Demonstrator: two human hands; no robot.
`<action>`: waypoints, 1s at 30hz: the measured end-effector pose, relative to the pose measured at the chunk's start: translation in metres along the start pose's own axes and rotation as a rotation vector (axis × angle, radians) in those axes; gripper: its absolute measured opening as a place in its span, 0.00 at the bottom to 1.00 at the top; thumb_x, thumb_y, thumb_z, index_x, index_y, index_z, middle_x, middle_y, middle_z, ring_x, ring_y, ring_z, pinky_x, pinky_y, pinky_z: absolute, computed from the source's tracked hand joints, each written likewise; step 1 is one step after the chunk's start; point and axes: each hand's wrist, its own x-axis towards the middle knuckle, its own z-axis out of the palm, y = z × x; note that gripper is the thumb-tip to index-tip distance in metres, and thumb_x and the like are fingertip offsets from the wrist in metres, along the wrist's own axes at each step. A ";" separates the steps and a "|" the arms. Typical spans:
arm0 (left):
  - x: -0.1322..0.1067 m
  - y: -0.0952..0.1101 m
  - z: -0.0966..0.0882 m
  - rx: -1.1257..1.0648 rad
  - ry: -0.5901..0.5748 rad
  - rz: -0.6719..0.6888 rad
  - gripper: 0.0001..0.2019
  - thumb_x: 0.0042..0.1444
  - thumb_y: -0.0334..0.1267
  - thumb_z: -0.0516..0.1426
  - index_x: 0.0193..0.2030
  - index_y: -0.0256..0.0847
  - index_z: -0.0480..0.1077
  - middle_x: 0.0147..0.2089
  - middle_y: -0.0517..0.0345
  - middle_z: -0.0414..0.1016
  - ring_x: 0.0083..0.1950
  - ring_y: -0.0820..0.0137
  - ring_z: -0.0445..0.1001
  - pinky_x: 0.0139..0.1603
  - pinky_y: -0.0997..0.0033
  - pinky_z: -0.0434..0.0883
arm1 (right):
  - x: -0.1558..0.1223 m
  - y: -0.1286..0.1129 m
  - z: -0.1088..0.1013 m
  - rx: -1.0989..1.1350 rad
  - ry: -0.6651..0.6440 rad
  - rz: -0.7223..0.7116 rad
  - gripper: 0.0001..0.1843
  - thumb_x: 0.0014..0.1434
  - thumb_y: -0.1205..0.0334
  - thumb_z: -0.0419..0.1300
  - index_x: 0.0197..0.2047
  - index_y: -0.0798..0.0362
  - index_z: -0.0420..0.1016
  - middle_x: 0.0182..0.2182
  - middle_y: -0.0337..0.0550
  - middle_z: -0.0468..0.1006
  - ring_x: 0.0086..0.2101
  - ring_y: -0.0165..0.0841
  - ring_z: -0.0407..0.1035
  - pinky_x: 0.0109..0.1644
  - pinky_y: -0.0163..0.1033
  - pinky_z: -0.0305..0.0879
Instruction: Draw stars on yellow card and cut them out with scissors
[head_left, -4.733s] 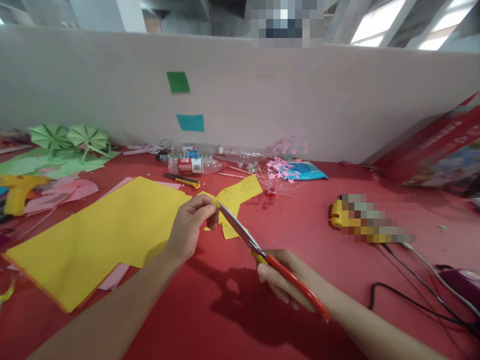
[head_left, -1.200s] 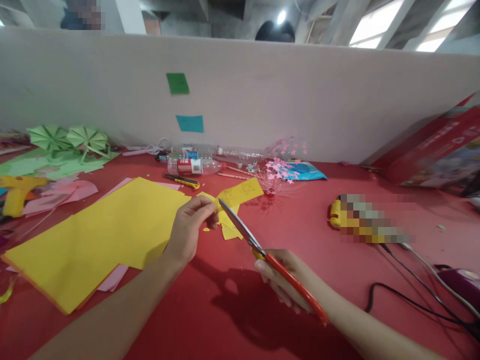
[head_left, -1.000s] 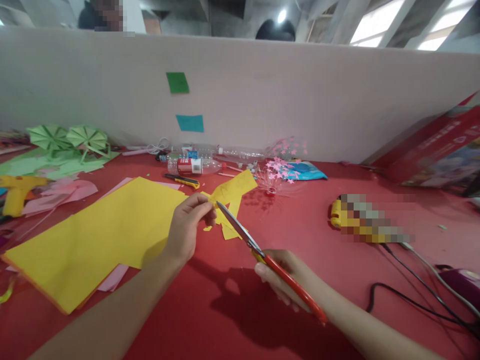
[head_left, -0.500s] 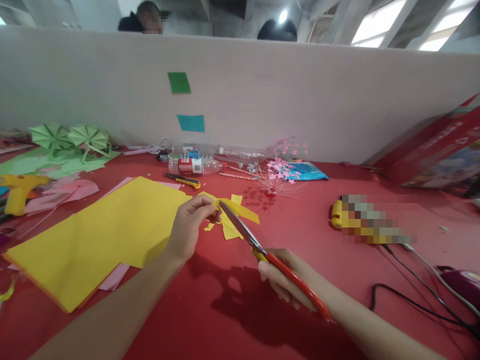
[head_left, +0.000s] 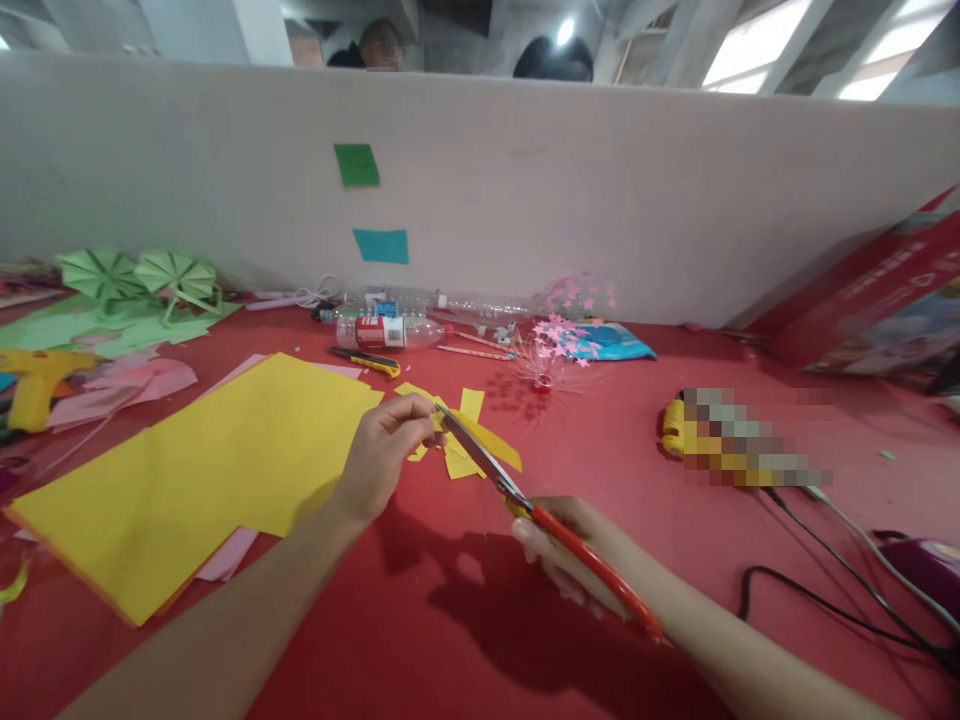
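Observation:
My left hand (head_left: 386, 450) pinches a small piece of yellow paper (head_left: 491, 440), its curved end reaching out to the right behind the blades. In my right hand (head_left: 566, 555) are scissors (head_left: 487, 460) with red handles, fingers wrapped through the grips. Their blades look nearly closed, and the tips lie at the paper close to my left fingertips. Several yellow paper scraps (head_left: 461, 462) rest on the table just beneath. Left of my left hand lies a stack of large yellow paper sheets (head_left: 217, 450), with pink paper showing under its edges.
A utility knife (head_left: 367, 361), plastic bottles (head_left: 382, 332) and a pink star decoration (head_left: 555, 345) sit toward the white partition (head_left: 480, 190). A yellow glue gun (head_left: 41, 385) is at left. At right are a power strip (head_left: 675, 430) with cables and a red box (head_left: 870, 290).
The yellow paper's free end has swung slightly downward by the blades. Both hands stay almost in place. Beyond the partition, a person has moved to the right.

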 end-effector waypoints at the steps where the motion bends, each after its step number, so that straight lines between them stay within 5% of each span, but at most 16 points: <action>1: 0.000 0.000 0.000 0.001 -0.003 -0.006 0.08 0.50 0.31 0.55 0.22 0.39 0.68 0.25 0.63 0.68 0.28 0.74 0.67 0.31 0.73 0.65 | 0.000 0.000 0.000 0.008 0.001 -0.004 0.29 0.52 0.31 0.51 0.24 0.52 0.59 0.11 0.29 0.59 0.11 0.20 0.51 0.14 0.27 0.49; 10: -0.004 0.003 0.004 -0.114 -0.104 -0.153 0.09 0.53 0.36 0.57 0.24 0.38 0.72 0.24 0.61 0.72 0.26 0.75 0.68 0.31 0.74 0.64 | 0.000 0.000 0.003 0.061 0.027 -0.010 0.28 0.53 0.33 0.52 0.23 0.51 0.58 0.10 0.29 0.59 0.10 0.20 0.50 0.13 0.26 0.49; 18: -0.002 0.002 0.003 -0.150 0.023 -0.118 0.08 0.52 0.35 0.57 0.23 0.39 0.70 0.22 0.62 0.70 0.23 0.76 0.66 0.27 0.74 0.64 | 0.001 0.000 0.002 0.072 0.023 0.008 0.30 0.49 0.31 0.54 0.23 0.51 0.58 0.10 0.28 0.58 0.11 0.21 0.51 0.13 0.27 0.49; 30: -0.002 0.000 0.001 -0.064 0.008 -0.121 0.10 0.50 0.34 0.56 0.19 0.40 0.66 0.18 0.65 0.63 0.20 0.78 0.60 0.21 0.78 0.59 | 0.000 0.000 0.002 0.033 0.040 0.011 0.26 0.54 0.35 0.53 0.23 0.51 0.58 0.10 0.28 0.59 0.11 0.21 0.51 0.13 0.27 0.49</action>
